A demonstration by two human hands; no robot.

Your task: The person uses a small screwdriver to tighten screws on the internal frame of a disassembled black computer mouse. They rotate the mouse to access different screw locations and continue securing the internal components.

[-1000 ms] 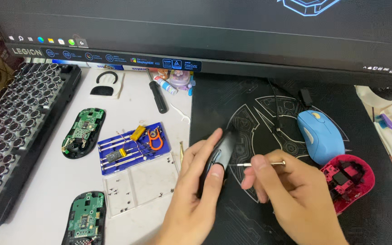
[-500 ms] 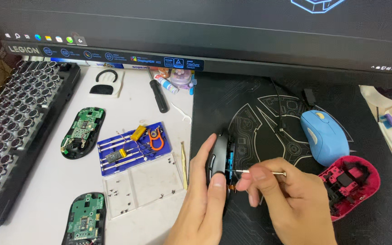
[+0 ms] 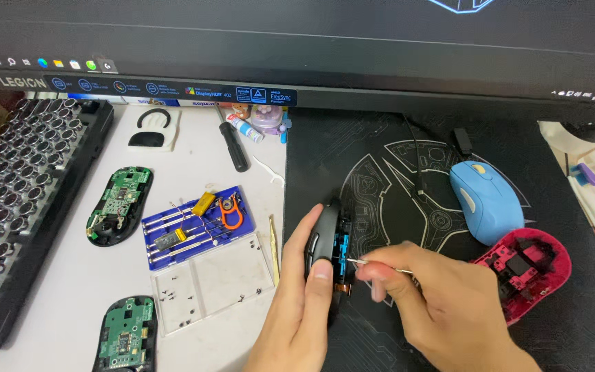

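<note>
My left hand (image 3: 304,310) grips a black mouse shell (image 3: 323,235) standing on its side on the black mouse pad (image 3: 380,145), with blue inner parts facing right. My right hand (image 3: 435,303) pinches a thin metal tool (image 3: 370,264) whose tip touches the blue inside of the shell. Both hands are low in the middle of the view.
A blue mouse (image 3: 485,200) and an open red mouse shell (image 3: 525,269) lie to the right. On the white table to the left are a blue tool tray (image 3: 197,227), a clear lid with screws (image 3: 208,286), two green circuit boards (image 3: 118,203), (image 3: 125,337), a black screwdriver (image 3: 232,146) and a keyboard without caps (image 3: 15,213). A monitor (image 3: 311,41) stands behind.
The left hand has tipped the black mouse shell up onto its side, showing blue parts. The right hand has brought the thin tool's tip left into the shell.
</note>
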